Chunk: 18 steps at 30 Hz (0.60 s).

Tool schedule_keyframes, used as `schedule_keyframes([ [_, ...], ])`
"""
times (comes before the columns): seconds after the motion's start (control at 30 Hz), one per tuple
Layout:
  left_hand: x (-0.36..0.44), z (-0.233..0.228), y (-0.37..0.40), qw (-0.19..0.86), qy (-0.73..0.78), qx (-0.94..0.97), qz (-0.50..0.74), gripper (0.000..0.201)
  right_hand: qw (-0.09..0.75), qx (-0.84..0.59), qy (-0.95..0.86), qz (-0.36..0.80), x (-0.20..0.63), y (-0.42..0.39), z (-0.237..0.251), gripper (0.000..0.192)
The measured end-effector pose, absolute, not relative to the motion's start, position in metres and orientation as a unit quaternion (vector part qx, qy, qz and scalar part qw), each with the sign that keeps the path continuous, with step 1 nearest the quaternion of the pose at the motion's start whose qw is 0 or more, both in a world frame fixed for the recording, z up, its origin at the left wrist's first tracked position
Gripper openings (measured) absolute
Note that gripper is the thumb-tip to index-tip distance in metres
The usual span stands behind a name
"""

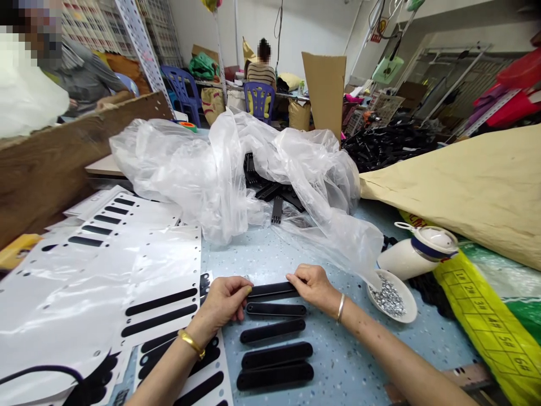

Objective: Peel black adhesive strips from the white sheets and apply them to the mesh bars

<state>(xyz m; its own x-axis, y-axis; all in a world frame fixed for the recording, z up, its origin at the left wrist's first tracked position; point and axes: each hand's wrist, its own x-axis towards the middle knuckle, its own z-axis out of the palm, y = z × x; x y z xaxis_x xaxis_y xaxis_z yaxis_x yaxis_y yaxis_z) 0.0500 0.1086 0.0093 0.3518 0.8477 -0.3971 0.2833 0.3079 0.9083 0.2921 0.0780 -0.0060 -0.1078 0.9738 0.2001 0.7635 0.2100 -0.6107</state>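
Both hands hold one black oblong strip (273,291) flat on the blue speckled table (338,361). My left hand (224,301) pinches its left end, my right hand (310,285) its right end. Several more black strips (274,355) lie in a column just nearer to me. White backing sheets (105,270) with black strips and empty slots lie to the left, one partly under my left forearm.
A small white dish of silver bits (391,298) sits right of my right hand, beside a tipped white jar (416,252). Crumpled clear plastic (236,169) covers black parts behind. Tan paper (465,180) and a yellow bag (494,321) lie right. Other people sit farther back.
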Motion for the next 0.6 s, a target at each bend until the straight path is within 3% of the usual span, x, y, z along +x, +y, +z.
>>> schedule_keyframes([
  [0.3,0.049,0.009,0.107,0.593,0.516,0.574,0.229,0.024,0.219,-0.604,-0.747,0.17,0.248,0.096,-0.003,0.044],
  [0.6,0.048,0.009,0.106,0.572,0.511,0.605,0.216,0.029,0.257,-0.628,-0.715,0.17,0.295,0.069,-0.01,0.034],
])
